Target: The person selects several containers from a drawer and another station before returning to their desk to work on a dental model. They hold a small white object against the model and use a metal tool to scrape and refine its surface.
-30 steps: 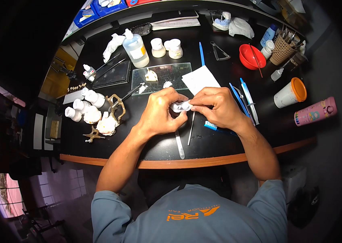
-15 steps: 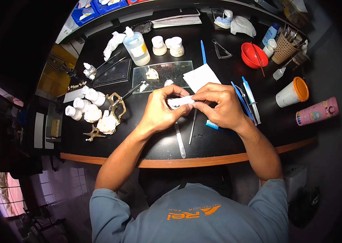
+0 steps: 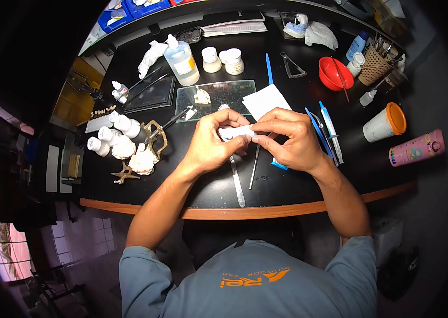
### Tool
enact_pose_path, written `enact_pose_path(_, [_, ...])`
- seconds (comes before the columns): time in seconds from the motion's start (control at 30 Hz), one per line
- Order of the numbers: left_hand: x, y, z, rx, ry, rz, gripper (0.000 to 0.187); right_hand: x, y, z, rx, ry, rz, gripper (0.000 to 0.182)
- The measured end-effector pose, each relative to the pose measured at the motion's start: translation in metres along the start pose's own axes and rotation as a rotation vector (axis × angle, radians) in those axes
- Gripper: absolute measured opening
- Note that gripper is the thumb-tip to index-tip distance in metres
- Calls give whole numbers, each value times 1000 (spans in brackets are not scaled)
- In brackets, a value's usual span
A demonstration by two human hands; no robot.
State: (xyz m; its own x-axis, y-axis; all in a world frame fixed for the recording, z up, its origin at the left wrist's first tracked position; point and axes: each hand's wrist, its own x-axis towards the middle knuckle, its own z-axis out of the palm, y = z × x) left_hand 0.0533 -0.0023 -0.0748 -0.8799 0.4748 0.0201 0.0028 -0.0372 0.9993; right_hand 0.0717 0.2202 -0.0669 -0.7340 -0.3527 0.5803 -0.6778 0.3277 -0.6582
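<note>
Over the middle of the desk, both hands meet at a small white plaster-like piece [image 3: 233, 133], its exact kind partly hidden by fingers. My left hand [image 3: 214, 140] wraps round its left side, thumb along the near edge. At its right end, my right hand [image 3: 289, 135] pinches with thumb and forefinger. Below them on the desk lie a flat metal scalpel handle [image 3: 238, 183] and a thin metal instrument [image 3: 254, 169]. A blue-bristled brush head [image 3: 279, 164] shows under my right hand. Beyond the fingers lies a glass slab [image 3: 229, 93] with a yellowish-white cast piece [image 3: 201, 96] on it.
White bottles [image 3: 110, 135], plaster models [image 3: 143, 160] and a brass-coloured frame [image 3: 154, 139] stand left. A clear bottle [image 3: 182, 63] and small jars [image 3: 211, 61] are behind. Right are pens [image 3: 329, 124], a red bowl [image 3: 330, 77], an orange-lidded cup [image 3: 385, 123] and a pink bottle [image 3: 417, 148].
The whole view has shifted slightly, so desk things sit a little further right. Both hands keep nearly the same grip on the white piece, which looks slightly turned.
</note>
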Motion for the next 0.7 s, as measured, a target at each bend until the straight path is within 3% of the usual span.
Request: enact_pose_path(0.7, [-2, 6, -2, 160, -17, -99, 28, -2, 4, -1, 94, -69, 148, 17])
